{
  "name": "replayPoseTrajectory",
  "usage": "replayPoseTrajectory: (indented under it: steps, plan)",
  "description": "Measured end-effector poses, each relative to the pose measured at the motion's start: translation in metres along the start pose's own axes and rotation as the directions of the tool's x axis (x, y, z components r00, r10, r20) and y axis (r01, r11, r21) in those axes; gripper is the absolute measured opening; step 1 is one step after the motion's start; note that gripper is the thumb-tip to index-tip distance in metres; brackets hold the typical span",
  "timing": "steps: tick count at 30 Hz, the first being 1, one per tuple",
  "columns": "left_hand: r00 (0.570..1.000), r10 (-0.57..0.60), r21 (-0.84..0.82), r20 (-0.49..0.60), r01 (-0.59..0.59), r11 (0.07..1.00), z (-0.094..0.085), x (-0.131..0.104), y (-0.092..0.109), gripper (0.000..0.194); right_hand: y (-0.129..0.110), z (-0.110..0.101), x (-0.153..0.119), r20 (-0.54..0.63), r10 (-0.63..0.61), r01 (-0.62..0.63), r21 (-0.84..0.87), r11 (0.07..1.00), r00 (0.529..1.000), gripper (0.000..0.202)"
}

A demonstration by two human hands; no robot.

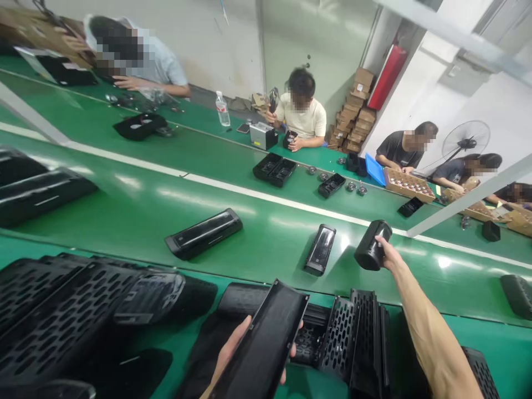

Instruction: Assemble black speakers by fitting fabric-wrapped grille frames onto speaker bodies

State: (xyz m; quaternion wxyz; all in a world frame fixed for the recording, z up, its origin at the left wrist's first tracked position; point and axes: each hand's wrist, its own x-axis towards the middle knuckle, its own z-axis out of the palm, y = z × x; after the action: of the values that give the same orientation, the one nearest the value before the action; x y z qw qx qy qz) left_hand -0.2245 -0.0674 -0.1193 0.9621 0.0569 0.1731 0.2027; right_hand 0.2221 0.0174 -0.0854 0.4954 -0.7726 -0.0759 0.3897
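My left hand (233, 344) is wrapped round a long black plastic cover (266, 338), its hollow inner side turned up towards me. Out over the green conveyor belt, my right hand (389, 254) grips a rounded black speaker housing (371, 244) by its near side. Whether that housing touches the belt I cannot tell. Just left of it lies a similar black housing (320, 249), and farther left a longer one (204, 234). Below my hands, black perforated grilles (338, 335) stand stacked on the near green table.
More perforated grilles (70, 305) are piled at the near left. Large black housings (45, 191) lie on the belt at far left, another (517, 293) at far right. Several co-workers sit across the belt, among open housings (274, 169) and a cardboard tray (409, 185). White slanted posts (469, 197) flank the view.
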Motion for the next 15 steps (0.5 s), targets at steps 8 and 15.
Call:
replayPoseTrajectory:
  steps: [8,15]
  plan:
    - [0.971,0.036,-0.043,0.236,-0.027,0.999,0.002,0.012,0.002,0.079,-0.001,-0.070,-0.131,0.112,-0.463,0.342,0.529,0.777,0.879,0.089]
    - [0.940,0.173,-0.071,0.295,-0.160,0.985,0.015,0.026,-0.020,0.090,0.086,-0.020,-0.210,0.427,-0.242,0.031,0.445,0.895,0.871,0.065]
